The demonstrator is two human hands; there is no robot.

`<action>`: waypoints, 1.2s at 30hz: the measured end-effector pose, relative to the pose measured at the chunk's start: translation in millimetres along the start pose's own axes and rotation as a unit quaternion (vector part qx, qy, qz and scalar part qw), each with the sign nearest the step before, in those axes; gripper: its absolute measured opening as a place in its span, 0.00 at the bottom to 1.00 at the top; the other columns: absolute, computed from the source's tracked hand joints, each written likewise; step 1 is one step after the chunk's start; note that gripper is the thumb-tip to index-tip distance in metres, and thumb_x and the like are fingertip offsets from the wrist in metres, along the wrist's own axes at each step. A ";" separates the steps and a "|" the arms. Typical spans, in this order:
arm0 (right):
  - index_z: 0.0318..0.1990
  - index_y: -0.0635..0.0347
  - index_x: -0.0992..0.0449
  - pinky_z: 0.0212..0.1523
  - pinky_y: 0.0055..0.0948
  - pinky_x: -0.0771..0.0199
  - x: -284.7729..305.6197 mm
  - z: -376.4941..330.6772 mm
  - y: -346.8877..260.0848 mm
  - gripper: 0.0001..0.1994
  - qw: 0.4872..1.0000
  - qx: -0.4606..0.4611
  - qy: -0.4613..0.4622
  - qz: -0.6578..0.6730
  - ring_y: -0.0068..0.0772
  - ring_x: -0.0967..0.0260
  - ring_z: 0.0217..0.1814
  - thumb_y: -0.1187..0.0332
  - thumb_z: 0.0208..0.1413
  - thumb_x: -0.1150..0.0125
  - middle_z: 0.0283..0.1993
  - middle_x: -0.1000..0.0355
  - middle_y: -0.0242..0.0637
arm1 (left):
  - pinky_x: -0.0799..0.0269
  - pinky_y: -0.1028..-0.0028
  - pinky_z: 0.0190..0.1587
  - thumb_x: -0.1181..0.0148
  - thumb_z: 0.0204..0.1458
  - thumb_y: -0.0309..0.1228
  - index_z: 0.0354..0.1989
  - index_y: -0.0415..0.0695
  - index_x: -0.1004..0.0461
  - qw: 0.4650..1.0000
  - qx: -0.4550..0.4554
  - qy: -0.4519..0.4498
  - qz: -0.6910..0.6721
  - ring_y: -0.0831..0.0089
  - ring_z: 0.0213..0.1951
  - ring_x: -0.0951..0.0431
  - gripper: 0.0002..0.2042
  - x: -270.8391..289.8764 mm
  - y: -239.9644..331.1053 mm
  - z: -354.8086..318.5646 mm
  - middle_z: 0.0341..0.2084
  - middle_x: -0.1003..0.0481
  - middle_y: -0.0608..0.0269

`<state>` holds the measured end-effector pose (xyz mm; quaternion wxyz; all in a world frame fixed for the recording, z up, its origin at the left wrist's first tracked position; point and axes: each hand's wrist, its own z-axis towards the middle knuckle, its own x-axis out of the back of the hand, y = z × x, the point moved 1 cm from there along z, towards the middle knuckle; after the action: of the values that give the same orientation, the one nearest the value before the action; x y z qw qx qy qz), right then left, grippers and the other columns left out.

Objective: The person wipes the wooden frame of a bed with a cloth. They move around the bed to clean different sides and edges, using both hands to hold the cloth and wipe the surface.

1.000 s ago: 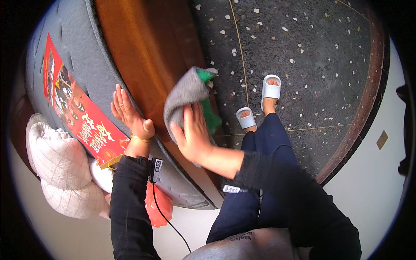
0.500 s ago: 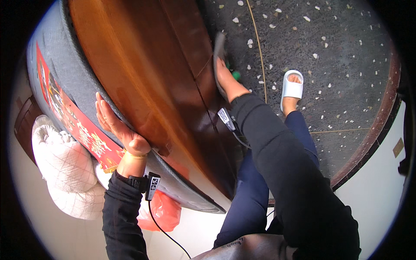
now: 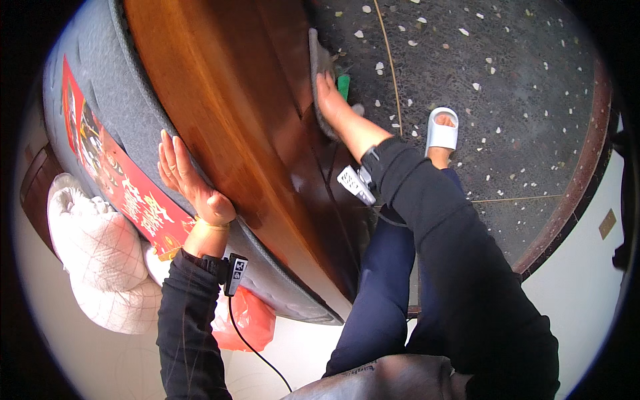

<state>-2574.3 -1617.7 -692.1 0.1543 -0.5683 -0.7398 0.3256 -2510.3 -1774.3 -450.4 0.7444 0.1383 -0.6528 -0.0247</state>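
My left hand [image 3: 191,181] lies with its fingers stretched out on the edge of the grey mattress [image 3: 133,87]. Farther right, my right hand [image 3: 333,100] presses a grey cloth [image 3: 317,73] against the dark lower side of the brown wooden bed frame [image 3: 220,100]. Part of the cloth shows above the fingers and along their left, and the palm hides the rest. Just right of those fingers, a small green thing [image 3: 343,85] shows low by the floor; its kind I cannot make out.
A red printed sheet [image 3: 127,190] lies on the mattress. Beyond it are a white quilted bundle [image 3: 100,247] and a red plastic bag [image 3: 247,320]. My foot in a pale slipper [image 3: 442,133] stands on the speckled dark floor [image 3: 507,100]. A dark red skirting [image 3: 580,173] borders the wall.
My right hand and the cloth have moved up and left along the bed frame's side. The left hand stays on the mattress edge, while the whole view has shifted slightly.
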 end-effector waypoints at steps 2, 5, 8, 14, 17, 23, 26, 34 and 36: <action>0.63 0.73 0.49 0.67 0.37 0.54 2.1 -34.5 -13.5 0.33 0.999 -0.042 0.005 -0.017 0.57 0.55 0.69 0.49 0.62 0.64 0.65 0.51 0.62 | 0.68 0.60 0.66 0.81 0.50 0.68 0.64 0.36 0.47 1.000 0.001 -0.003 0.003 0.56 0.67 0.53 0.47 0.1 1.4 0.9 0.65 0.48 0.47; 0.59 0.74 0.44 0.65 0.36 0.51 6.0 -84.9 -22.4 0.30 0.998 -0.007 -0.040 -0.046 0.57 0.50 0.67 0.54 0.60 0.60 0.63 0.47 0.63 | 0.68 0.60 0.66 0.81 0.50 0.68 0.63 0.36 0.46 1.000 0.005 -0.007 0.012 0.56 0.67 0.53 0.47 2.2 4.5 2.9 0.65 0.48 0.48; 0.47 0.75 0.35 0.57 0.40 0.41 9.9 -84.6 -20.1 0.23 0.997 0.060 -0.014 -0.043 0.60 0.41 0.58 0.58 0.57 0.57 0.53 0.38 0.67 | 0.68 0.60 0.66 0.81 0.50 0.68 0.63 0.36 0.45 1.000 0.007 -0.011 0.014 0.56 0.67 0.52 0.47 3.1 5.8 4.1 0.64 0.48 0.47; 0.40 0.75 0.32 0.47 0.43 0.35 15.1 -21.6 -7.3 0.20 0.994 -0.025 0.016 -0.105 0.62 0.34 0.48 0.60 0.56 0.56 0.43 0.32 0.65 | 0.68 0.60 0.65 0.81 0.51 0.67 0.62 0.36 0.43 1.000 0.002 -0.007 0.025 0.55 0.66 0.51 0.46 1.9 3.9 2.6 0.64 0.47 0.46; 0.37 0.75 0.30 0.45 0.42 0.32 16.9 -57.7 -21.1 0.18 0.997 0.020 -0.021 -0.074 0.58 0.31 0.43 0.62 0.54 0.51 0.36 0.29 0.62 | 0.68 0.59 0.65 0.82 0.51 0.67 0.62 0.37 0.42 1.000 0.004 -0.011 0.024 0.55 0.66 0.51 0.46 1.8 4.3 2.1 0.64 0.47 0.46; 0.52 0.68 0.34 0.61 0.38 0.44 17.8 -138.3 -52.9 0.19 0.975 0.204 -0.067 -0.062 0.54 0.44 0.62 0.68 0.54 0.50 0.58 0.41 0.56 | 0.66 0.58 0.65 0.84 0.51 0.67 0.62 0.38 0.42 0.999 0.010 -0.017 0.045 0.55 0.66 0.51 0.46 5.0 9.6 5.5 0.64 0.47 0.47; 0.56 0.72 0.40 0.65 0.36 0.49 2.6 -105.6 -33.3 0.22 0.983 0.175 0.007 -0.052 0.54 0.49 0.66 0.68 0.57 0.54 0.61 0.43 0.58 | 0.65 0.58 0.65 0.84 0.51 0.67 0.62 0.38 0.42 0.999 0.010 -0.021 0.049 0.55 0.66 0.51 0.46 6.0 10.5 6.2 0.64 0.47 0.47; 0.66 0.65 0.52 0.68 0.35 0.57 14.4 -17.7 69.2 0.33 0.985 -0.166 -0.035 0.043 0.50 0.60 0.72 0.48 0.61 0.68 0.69 0.55 0.53 | 0.68 0.59 0.65 0.81 0.51 0.67 0.62 0.37 0.43 1.000 -0.001 -0.002 0.015 0.55 0.67 0.52 0.46 0.7 3.3 2.0 0.64 0.47 0.46; 0.67 0.69 0.56 0.69 0.30 0.63 12.3 -41.7 77.4 0.35 0.982 -0.179 -0.043 -0.032 0.43 0.64 0.74 0.47 0.63 0.70 0.71 0.59 0.49 | 0.68 0.59 0.65 0.81 0.51 0.67 0.63 0.36 0.44 1.000 0.010 0.001 0.011 0.56 0.67 0.51 0.46 0.5 2.6 1.1 0.64 0.47 0.46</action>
<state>-2495.8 -1582.3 -713.9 0.0284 -0.5482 -0.8099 0.2069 -2511.6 -1772.1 -449.3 0.7437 0.1386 -0.6539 -0.0105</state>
